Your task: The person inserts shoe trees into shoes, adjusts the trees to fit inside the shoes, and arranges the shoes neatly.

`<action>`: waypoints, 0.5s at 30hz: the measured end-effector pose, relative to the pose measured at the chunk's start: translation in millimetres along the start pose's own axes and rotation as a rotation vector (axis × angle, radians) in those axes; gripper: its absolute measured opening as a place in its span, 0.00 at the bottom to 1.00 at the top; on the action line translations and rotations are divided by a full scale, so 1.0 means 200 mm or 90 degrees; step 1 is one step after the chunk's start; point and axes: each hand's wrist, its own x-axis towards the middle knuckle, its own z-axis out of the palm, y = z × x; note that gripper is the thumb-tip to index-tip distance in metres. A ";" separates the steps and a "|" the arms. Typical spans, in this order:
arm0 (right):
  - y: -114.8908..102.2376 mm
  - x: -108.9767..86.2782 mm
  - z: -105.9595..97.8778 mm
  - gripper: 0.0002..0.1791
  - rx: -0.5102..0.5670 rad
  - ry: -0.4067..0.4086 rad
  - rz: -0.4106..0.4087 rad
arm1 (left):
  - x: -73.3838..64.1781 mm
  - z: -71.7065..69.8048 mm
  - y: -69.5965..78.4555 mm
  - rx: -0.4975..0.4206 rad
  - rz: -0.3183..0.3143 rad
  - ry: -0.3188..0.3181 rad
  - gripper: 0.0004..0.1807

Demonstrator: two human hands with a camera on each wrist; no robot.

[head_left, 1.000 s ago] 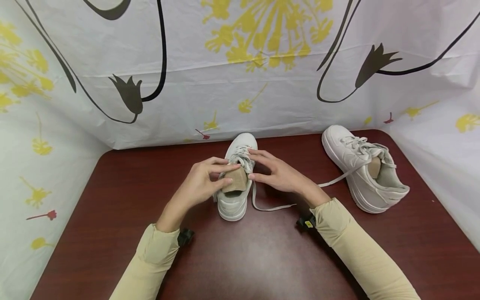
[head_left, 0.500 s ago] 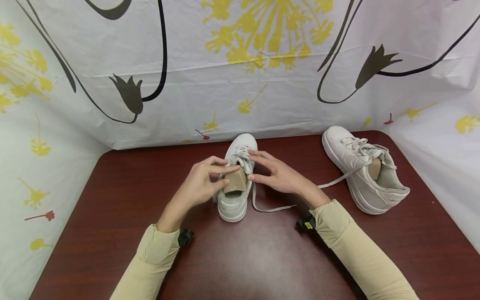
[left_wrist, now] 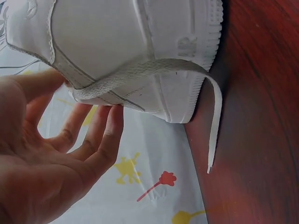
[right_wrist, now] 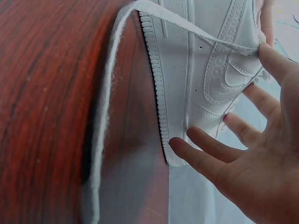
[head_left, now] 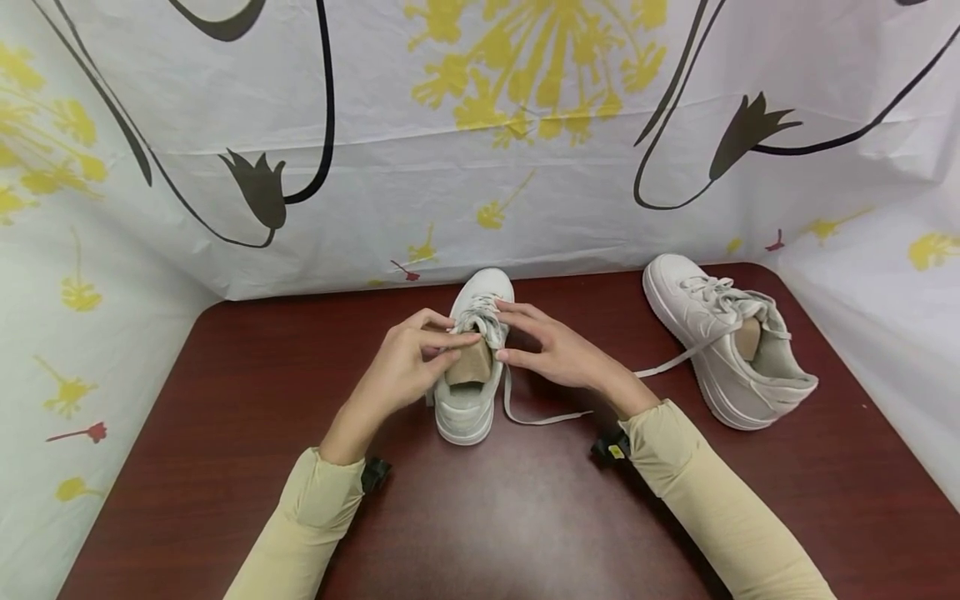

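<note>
A white sneaker [head_left: 463, 415] stands centrally in the head view, toe pointing away, with a brown cardboard-like insert [head_left: 472, 364] in its opening. My left hand [head_left: 407, 362] lies along its left side, index finger reaching over the tongue and thumb near the collar. In the left wrist view, bent fingertips meet the upper near a hanging lace [left_wrist: 135, 71]. On the other side my right hand [head_left: 557, 350] has its fingers spread and extended. Its thumb touches the upper eyelet area beside the right shoelace [right_wrist: 187, 23]. Both laces hang loose onto the table.
A second white sneaker [head_left: 723, 333] sits at the right, also with a brown insert [head_left: 748, 337]. Its loose lace [head_left: 675, 360] trails left toward my right forearm. A patterned white sheet [head_left: 375, 208] rises behind the dark red table [head_left: 247, 400].
My left thumb shifts slightly at the collar and the left forearm moves a little right. The right hand and sneaker keep nearly the same place.
</note>
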 end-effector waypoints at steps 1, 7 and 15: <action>0.00 0.00 0.00 0.33 0.001 0.000 -0.001 | 0.00 0.00 0.00 0.000 0.003 0.002 0.17; 0.01 0.00 0.00 0.33 0.005 0.001 -0.002 | 0.02 -0.01 0.00 0.010 0.007 -0.001 0.17; 0.00 0.00 0.00 0.32 0.003 0.001 -0.008 | 0.03 0.00 -0.01 0.045 -0.004 0.009 0.16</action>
